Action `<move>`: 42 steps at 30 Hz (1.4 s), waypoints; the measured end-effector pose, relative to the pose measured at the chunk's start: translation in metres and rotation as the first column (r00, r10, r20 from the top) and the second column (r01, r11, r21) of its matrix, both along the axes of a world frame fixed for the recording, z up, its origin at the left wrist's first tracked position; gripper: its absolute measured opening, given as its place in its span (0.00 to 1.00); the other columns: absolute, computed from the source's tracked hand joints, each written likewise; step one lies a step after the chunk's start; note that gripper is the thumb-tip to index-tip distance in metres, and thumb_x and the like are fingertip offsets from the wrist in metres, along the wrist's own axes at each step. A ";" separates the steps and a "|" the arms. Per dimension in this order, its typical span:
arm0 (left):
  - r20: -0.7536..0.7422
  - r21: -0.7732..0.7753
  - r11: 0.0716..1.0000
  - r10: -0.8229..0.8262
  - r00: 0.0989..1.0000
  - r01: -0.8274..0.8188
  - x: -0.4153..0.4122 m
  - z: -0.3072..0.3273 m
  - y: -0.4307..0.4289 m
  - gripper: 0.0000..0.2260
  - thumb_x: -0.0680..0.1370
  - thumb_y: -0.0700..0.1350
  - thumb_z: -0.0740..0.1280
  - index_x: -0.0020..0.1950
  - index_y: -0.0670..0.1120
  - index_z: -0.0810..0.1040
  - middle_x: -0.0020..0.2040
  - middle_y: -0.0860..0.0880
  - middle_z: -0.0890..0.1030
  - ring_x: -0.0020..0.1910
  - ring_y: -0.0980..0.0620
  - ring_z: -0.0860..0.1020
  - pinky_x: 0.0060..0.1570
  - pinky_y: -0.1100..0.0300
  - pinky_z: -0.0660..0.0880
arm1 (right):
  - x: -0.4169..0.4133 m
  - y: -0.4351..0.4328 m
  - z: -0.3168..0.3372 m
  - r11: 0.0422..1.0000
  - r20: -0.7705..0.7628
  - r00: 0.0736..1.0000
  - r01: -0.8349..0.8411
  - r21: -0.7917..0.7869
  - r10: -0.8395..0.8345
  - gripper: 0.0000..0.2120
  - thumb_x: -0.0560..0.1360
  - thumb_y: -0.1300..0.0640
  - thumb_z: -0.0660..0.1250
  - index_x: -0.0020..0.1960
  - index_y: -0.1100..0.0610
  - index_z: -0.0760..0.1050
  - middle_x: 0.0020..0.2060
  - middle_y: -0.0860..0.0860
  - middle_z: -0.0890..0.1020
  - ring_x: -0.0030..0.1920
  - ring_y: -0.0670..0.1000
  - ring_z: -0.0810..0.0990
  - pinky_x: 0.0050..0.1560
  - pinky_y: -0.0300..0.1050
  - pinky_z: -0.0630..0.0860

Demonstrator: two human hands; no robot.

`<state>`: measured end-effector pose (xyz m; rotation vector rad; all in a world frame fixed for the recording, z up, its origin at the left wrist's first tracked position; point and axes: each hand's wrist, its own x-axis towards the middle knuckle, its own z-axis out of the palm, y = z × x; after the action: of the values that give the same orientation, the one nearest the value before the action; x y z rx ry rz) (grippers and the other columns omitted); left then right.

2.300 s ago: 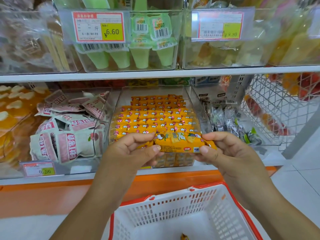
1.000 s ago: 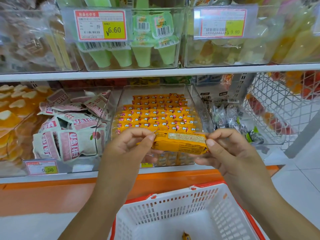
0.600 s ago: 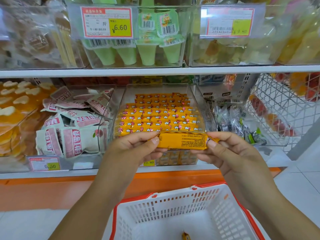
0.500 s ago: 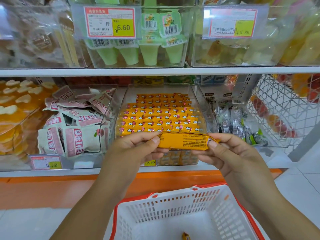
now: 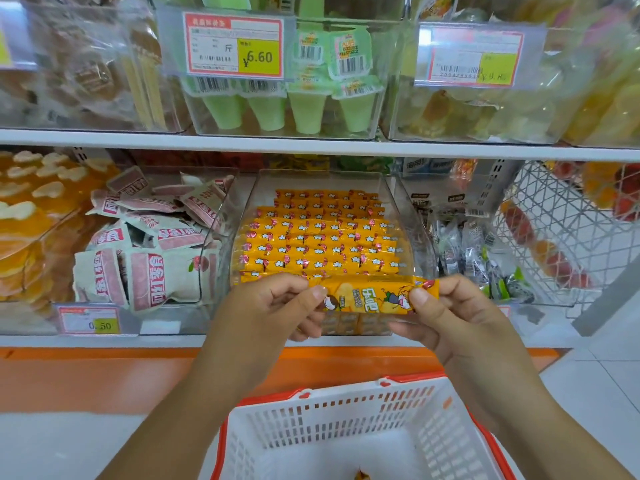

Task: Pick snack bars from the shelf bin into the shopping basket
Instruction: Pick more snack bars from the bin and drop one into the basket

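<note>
One snack bar (image 5: 367, 297), in a yellow-orange wrapper with its printed face towards the camera, is held level between two hands. It sits in front of the shelf bin (image 5: 408, 216) and above the far rim of the shopping basket (image 5: 332, 417).

The left hand (image 5: 270, 306) pinches the bar's left end between thumb and forefinger, the other fingers curled beneath. The right hand (image 5: 453, 313) pinches the right end in the same way, thumb on the front face.

The bin is clear plastic, one unit, on the lower shelf. It holds matching bars (image 5: 322, 237) laid in close rows; the exact number cannot be counted.

The basket is one unit, white with a red rim. One small orange item (image 5: 362, 475) lies on its floor, cut off by the frame edge.

The neighbouring bin on the left holds pink-and-white pouches (image 5: 149, 268). On the upper shelf, four green cups (image 5: 308, 112) stand in a front row beside a price label (image 5: 235, 46) reading 6.60.
</note>
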<state>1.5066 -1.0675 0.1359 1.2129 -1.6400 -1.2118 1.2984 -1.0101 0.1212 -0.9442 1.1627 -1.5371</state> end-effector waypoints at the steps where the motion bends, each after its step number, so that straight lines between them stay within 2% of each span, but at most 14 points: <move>1: 0.037 -0.018 1.000 0.011 0.999 -0.010 0.000 -0.004 -0.001 0.08 0.78 0.46 0.67 0.41 0.47 0.82 0.35 0.50 0.84 0.33 0.54 0.83 0.35 0.63 0.79 | 0.002 -0.001 -0.001 1.000 0.049 0.999 -0.018 0.010 0.018 0.28 0.49 0.37 0.83 0.41 0.52 0.80 0.38 0.52 0.84 0.44 0.59 0.86 0.46 0.45 0.82; 6: 0.154 -0.160 0.984 0.104 0.982 -0.079 -0.003 -0.012 -0.016 0.10 0.77 0.56 0.65 0.41 0.54 0.80 0.34 0.54 0.82 0.35 0.57 0.81 0.41 0.52 0.79 | 0.013 -0.019 -0.004 0.998 0.053 0.999 -0.014 0.065 0.010 0.49 0.43 0.41 0.86 0.60 0.58 0.76 0.49 0.60 0.85 0.47 0.63 0.85 0.42 0.44 0.82; 8: 0.212 -0.258 0.960 0.166 0.963 -0.108 0.000 -0.011 -0.025 0.10 0.76 0.60 0.64 0.45 0.57 0.80 0.37 0.56 0.81 0.40 0.57 0.80 0.41 0.54 0.77 | 0.016 -0.035 0.001 0.999 -0.035 0.999 0.001 0.039 0.000 0.44 0.45 0.39 0.85 0.57 0.54 0.79 0.50 0.57 0.86 0.48 0.61 0.86 0.45 0.46 0.82; 12: 0.383 -0.530 0.820 0.459 0.802 -0.216 0.022 -0.019 -0.055 0.21 0.75 0.60 0.64 0.67 0.58 0.75 0.58 0.61 0.78 0.58 0.59 0.72 0.57 0.63 0.67 | 0.030 -0.087 0.014 1.000 -0.339 0.941 0.017 0.009 -0.012 0.14 0.72 0.52 0.74 0.56 0.47 0.77 0.47 0.44 0.86 0.46 0.48 0.86 0.48 0.43 0.80; 14: 0.412 -0.572 0.788 0.518 0.749 -0.230 0.034 -0.026 -0.070 0.24 0.74 0.56 0.69 0.69 0.52 0.74 0.61 0.53 0.79 0.62 0.50 0.74 0.60 0.56 0.66 | 0.041 -0.126 0.015 0.998 -0.554 0.830 0.057 -0.030 -0.064 0.08 0.76 0.55 0.70 0.52 0.46 0.74 0.40 0.38 0.84 0.40 0.39 0.84 0.37 0.31 0.76; 16: 0.465 -0.554 0.806 0.509 0.724 -0.211 0.042 -0.036 -0.082 0.24 0.75 0.55 0.70 0.69 0.49 0.75 0.64 0.51 0.78 0.65 0.47 0.74 0.65 0.50 0.67 | 0.049 -0.170 0.013 0.992 -0.728 0.674 0.093 -0.086 -0.126 0.07 0.77 0.52 0.70 0.44 0.48 0.71 0.31 0.43 0.81 0.31 0.36 0.78 0.28 0.29 0.68; 19: 0.479 -0.526 0.827 0.481 0.734 -0.199 0.049 -0.046 -0.093 0.21 0.77 0.52 0.69 0.69 0.49 0.76 0.68 0.51 0.76 0.69 0.48 0.72 0.69 0.48 0.66 | 0.061 -0.230 0.015 0.985 -0.873 0.459 0.128 -0.117 -0.163 0.19 0.77 0.48 0.69 0.63 0.56 0.72 0.54 0.55 0.81 0.52 0.52 0.80 0.49 0.40 0.72; 21: 0.443 -0.517 0.829 0.473 0.762 -0.214 0.053 -0.051 -0.099 0.20 0.78 0.51 0.68 0.69 0.49 0.76 0.70 0.52 0.75 0.70 0.50 0.71 0.71 0.49 0.66 | 0.067 -0.259 0.017 0.994 -0.894 0.440 0.102 -0.046 -0.086 0.27 0.78 0.47 0.67 0.72 0.57 0.66 0.66 0.56 0.75 0.65 0.58 0.74 0.62 0.45 0.68; 24: 0.412 -0.475 0.845 0.461 0.786 -0.246 0.057 -0.054 -0.105 0.23 0.77 0.51 0.69 0.72 0.50 0.73 0.73 0.54 0.71 0.72 0.55 0.67 0.71 0.60 0.59 | 0.069 -0.285 0.011 0.999 -0.932 0.360 0.023 0.043 0.031 0.28 0.79 0.46 0.65 0.74 0.55 0.62 0.71 0.54 0.71 0.69 0.56 0.69 0.64 0.44 0.66; 27: 0.405 -0.455 0.856 0.445 0.799 -0.246 0.058 -0.054 -0.107 0.27 0.76 0.52 0.68 0.75 0.51 0.68 0.74 0.56 0.68 0.72 0.60 0.64 0.69 0.70 0.53 | 0.070 -0.297 0.010 0.994 -0.948 0.313 -0.106 0.032 0.063 0.19 0.78 0.50 0.67 0.66 0.54 0.69 0.61 0.52 0.75 0.58 0.50 0.72 0.51 0.37 0.65; 30: 0.398 -0.450 0.861 0.430 0.810 -0.237 0.058 -0.055 -0.108 0.28 0.76 0.53 0.67 0.75 0.52 0.67 0.75 0.57 0.67 0.72 0.60 0.64 0.70 0.65 0.57 | 0.076 -0.306 -0.001 0.964 -0.946 0.253 -0.219 0.150 0.204 0.12 0.79 0.50 0.66 0.60 0.53 0.73 0.52 0.47 0.76 0.51 0.47 0.74 0.44 0.35 0.69; 35: 0.403 -0.452 0.864 0.420 0.813 -0.223 0.059 -0.055 -0.109 0.28 0.75 0.55 0.65 0.75 0.54 0.67 0.75 0.59 0.66 0.72 0.62 0.63 0.68 0.67 0.56 | 0.087 -0.321 -0.028 0.945 -0.964 -0.068 -0.188 0.266 0.258 0.17 0.85 0.50 0.50 0.64 0.52 0.74 0.62 0.54 0.71 0.64 0.55 0.69 0.62 0.46 0.66; 38: 0.402 -0.451 0.863 0.425 0.811 -0.228 0.059 -0.056 -0.109 0.28 0.76 0.55 0.67 0.75 0.55 0.66 0.75 0.59 0.65 0.72 0.62 0.62 0.67 0.70 0.54 | 0.086 -0.323 -0.020 0.939 -0.959 -0.025 -0.200 0.280 0.281 0.16 0.85 0.53 0.52 0.65 0.52 0.76 0.62 0.54 0.69 0.60 0.50 0.68 0.57 0.41 0.63; 42: 0.371 -0.446 0.861 0.427 0.825 -0.245 0.060 -0.056 -0.107 0.28 0.76 0.54 0.69 0.75 0.56 0.65 0.76 0.62 0.62 0.72 0.66 0.59 0.60 0.80 0.47 | 0.067 -0.325 -0.013 0.996 -0.956 0.290 -0.088 0.027 0.051 0.14 0.82 0.59 0.60 0.65 0.56 0.77 0.64 0.52 0.78 0.62 0.48 0.75 0.57 0.37 0.65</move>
<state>1.5663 -1.1743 0.0800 1.5277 -1.7751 -0.3585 1.3656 -1.3347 0.1086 -2.0792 1.8666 -0.7658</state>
